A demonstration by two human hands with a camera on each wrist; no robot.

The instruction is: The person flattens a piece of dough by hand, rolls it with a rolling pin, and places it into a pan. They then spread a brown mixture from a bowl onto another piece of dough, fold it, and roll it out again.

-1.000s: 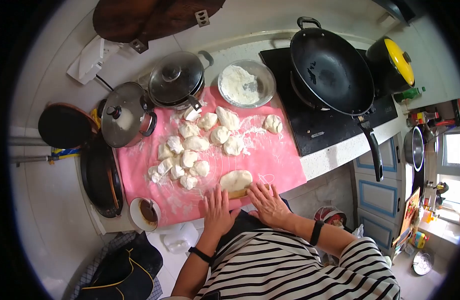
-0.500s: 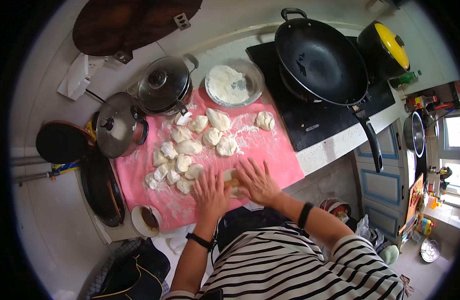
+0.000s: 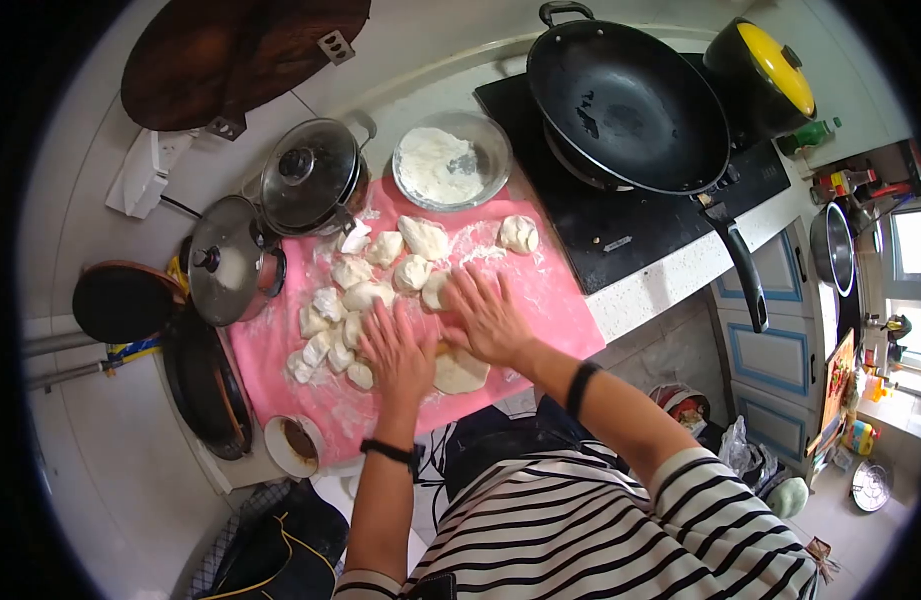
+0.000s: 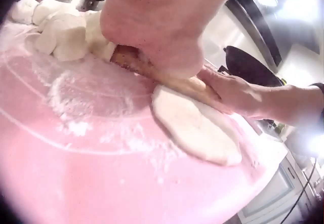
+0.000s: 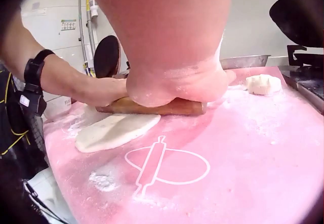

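Note:
A wooden rolling pin [image 5: 187,108] lies under both palms on the pink mat [image 3: 556,315]. My left hand [image 3: 398,352] rests on its left part, fingers extended forward. My right hand [image 3: 489,325] presses the right part with spread, straight fingers. On the near side of the pin is a flattened oval of dough [image 4: 197,128], its far edge close against the wood. In the head view the hands hide most of the pin and part of this dough [image 3: 463,374]. Several floury dough lumps [image 3: 368,296] sit just beyond and left of the hands.
One dough lump [image 3: 519,235] sits apart at the right. A metal bowl of flour [image 3: 451,160], lidded pots [image 3: 311,180] and a wok [image 3: 631,110] on the black cooktop [image 3: 671,235] line the back. A small bowl of brown liquid [image 3: 293,446] stands at the front left corner.
Both hands have slid away from the body with the rolling pin, from the dough's near edge over to its far side. The head view has shifted a little.

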